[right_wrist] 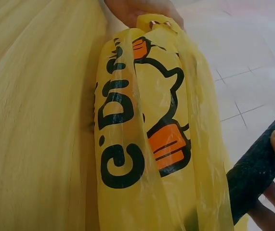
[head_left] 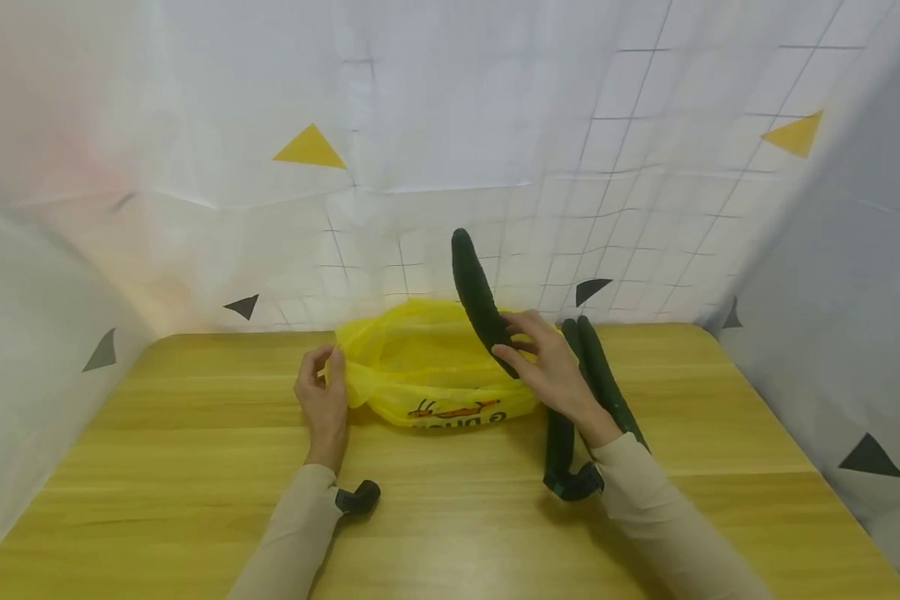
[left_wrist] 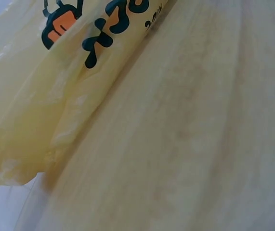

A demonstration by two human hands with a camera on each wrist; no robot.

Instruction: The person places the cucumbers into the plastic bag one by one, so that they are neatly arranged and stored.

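A yellow plastic bag [head_left: 435,404] with dark lettering and an orange print lies at the back middle of the table, its mouth spread wide. At the bag's left edge my left hand [head_left: 325,404] pinches the film between thumb and fingers. My right hand [head_left: 551,367] grips a dark green cucumber [head_left: 474,287] near its lower end, tilted up over the right side of the bag's mouth. In the right wrist view the same cucumber [right_wrist: 257,168] shows beside the printed bag [right_wrist: 161,115]. Only a fingertip of my left hand enters the left wrist view.
Several more cucumbers [head_left: 607,375] lie on the wooden table [head_left: 450,525] to the right of the bag, partly under my right forearm. Behind the table hangs a white sheet [head_left: 450,125] with triangles and grid lines. Dark wrist cameras [head_left: 360,497] sit on both wrists.
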